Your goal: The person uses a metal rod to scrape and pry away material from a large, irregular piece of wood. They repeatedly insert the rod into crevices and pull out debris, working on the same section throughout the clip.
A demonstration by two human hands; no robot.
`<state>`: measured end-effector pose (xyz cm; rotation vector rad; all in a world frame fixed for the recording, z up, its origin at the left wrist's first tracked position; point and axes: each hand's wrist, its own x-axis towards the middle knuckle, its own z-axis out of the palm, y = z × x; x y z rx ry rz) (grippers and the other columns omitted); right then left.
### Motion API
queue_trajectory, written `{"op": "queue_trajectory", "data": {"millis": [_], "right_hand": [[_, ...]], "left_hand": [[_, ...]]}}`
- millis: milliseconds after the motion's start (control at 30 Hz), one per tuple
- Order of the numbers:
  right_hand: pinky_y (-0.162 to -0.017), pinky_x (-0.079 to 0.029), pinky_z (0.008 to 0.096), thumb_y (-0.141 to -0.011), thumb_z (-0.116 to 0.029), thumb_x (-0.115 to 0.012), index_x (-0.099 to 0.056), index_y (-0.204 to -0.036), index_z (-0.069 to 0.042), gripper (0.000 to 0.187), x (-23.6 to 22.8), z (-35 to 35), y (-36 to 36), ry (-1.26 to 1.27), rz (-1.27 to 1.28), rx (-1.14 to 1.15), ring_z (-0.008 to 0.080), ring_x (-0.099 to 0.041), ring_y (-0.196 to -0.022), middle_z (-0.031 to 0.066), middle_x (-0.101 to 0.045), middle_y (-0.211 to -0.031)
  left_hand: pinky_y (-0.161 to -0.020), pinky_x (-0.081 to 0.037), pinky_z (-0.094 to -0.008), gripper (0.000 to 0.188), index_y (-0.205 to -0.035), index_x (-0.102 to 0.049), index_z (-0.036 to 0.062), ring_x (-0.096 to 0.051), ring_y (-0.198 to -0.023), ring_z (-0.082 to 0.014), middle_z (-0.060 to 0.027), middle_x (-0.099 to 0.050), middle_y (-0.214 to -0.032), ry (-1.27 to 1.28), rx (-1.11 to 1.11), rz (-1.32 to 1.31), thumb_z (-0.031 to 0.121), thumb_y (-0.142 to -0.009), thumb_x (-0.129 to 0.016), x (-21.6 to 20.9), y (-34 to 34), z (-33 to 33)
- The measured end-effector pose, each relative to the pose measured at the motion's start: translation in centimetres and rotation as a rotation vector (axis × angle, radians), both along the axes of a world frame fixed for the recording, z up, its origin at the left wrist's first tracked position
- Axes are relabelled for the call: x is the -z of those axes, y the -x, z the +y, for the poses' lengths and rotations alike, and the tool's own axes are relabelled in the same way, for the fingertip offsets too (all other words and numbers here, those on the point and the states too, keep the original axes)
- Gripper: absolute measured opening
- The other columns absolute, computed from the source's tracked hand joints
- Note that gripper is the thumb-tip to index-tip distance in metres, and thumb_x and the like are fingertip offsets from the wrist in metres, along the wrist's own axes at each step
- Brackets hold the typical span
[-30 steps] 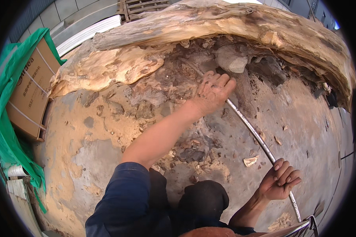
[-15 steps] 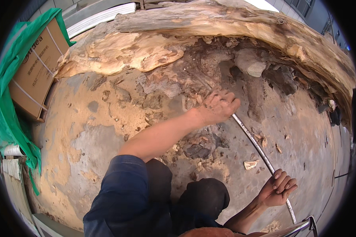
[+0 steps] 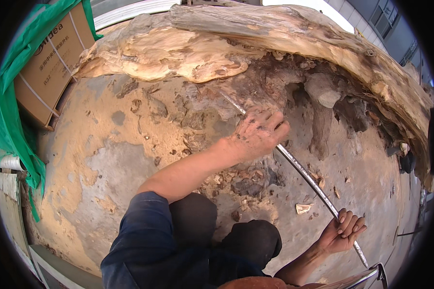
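A long, silvery metal bar [image 3: 306, 176] runs slantwise from the far middle to the near right, tapering at its far end. My left hand [image 3: 259, 134], with dark smudges on its back, is wrapped round the bar's upper part. Lower down, near the other end, my right hand [image 3: 343, 232] grips it with curled fingers. Beyond my left hand lies a big, weathered log [image 3: 284, 29] with pale stripped wood and a dark, ragged hollow underside [image 3: 267, 79]. The bar's tip reaches the lower edge of that rough wood; whether it touches, I cannot tell.
Wood chips [image 3: 303, 208] and bark crumbs lie on the dusty concrete floor [image 3: 125, 168]. A stubby branch [image 3: 321, 123] juts down from the log. At the left stands a strapped cardboard box [image 3: 53, 62] under a green sheet [image 3: 9, 111]. My bent knees [image 3: 250, 243] are close below.
Both hands still grip the bar. Relative to the log, my left hand and the bar's far end have shifted left, and more of the tip shows. The view has tilted slightly.
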<state>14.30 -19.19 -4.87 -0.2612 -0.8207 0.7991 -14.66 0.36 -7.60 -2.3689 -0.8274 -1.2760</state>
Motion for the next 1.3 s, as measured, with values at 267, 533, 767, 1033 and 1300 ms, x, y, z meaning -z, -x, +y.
{"op": "queue_trajectory", "data": {"millis": [267,533,767,1033,1300], "right_hand": [[-0.068,-0.035,0.0319,-0.112,-0.029,-0.045,-0.045,-0.086,-0.009,0.032,-3.0,2.9,2.9,-0.013,-0.085,-0.072,0.0119,-0.030,-0.053,-0.0029,-0.029,-0.055],[-0.050,-0.026,0.0292,-0.112,-0.028,-0.045,-0.045,-0.088,-0.008,0.031,-6.1,5.3,-0.4,-0.252,-0.112,-0.236,0.0104,-0.021,-0.045,-0.0031,-0.028,-0.051],[-0.050,-0.024,0.0301,-0.113,-0.027,-0.038,-0.044,-0.085,-0.009,0.034,-2.8,7.4,-0.2,-0.237,-0.008,-0.273,0.0107,-0.021,-0.046,-0.0027,-0.028,-0.051],[-0.053,-0.026,0.0306,-0.114,-0.029,-0.036,-0.043,-0.085,-0.010,0.035,-0.2,6.7,-0.7,-0.156,-0.024,-0.206,0.0121,-0.020,-0.050,-0.0027,-0.026,-0.053],[-0.053,-0.027,0.0313,-0.114,-0.029,-0.033,-0.041,-0.087,-0.010,0.035,-1.7,7.1,0.1,-0.226,-0.041,-0.240,0.0120,-0.022,-0.048,-0.0023,-0.027,-0.052]], "left_hand": [[-0.070,-0.050,-0.0416,0.034,-0.105,-0.063,0.0084,-0.062,-0.076,-0.0248,-0.0071,-0.050,-0.084,0.044,-0.076,-0.153,0.005,-0.072,-0.068,1.7,2.7,1.7],[-0.064,-0.048,-0.0362,0.042,-0.116,-0.065,0.0038,-0.061,-0.070,-0.0205,-0.0064,-0.058,-0.090,-0.127,-0.093,-0.286,0.008,-0.075,-0.071,1.5,0.8,2.1],[-0.058,-0.051,-0.0338,0.040,-0.113,-0.064,0.0030,-0.062,-0.067,-0.0195,-0.0051,-0.057,-0.086,-0.159,-0.140,-0.230,0.008,-0.075,-0.073,2.4,1.4,3.5],[-0.053,-0.050,-0.0350,0.029,-0.102,-0.067,0.0010,-0.062,-0.063,-0.0178,-0.0039,-0.054,-0.074,-0.146,-0.132,-0.166,0.001,-0.074,-0.072,1.8,1.8,2.7],[-0.054,-0.048,-0.0336,0.036,-0.110,-0.065,0.0014,-0.063,-0.064,-0.0196,-0.0054,-0.056,-0.080,-0.186,-0.134,-0.228,0.004,-0.074,-0.072,2.4,1.3,3.6]]}}
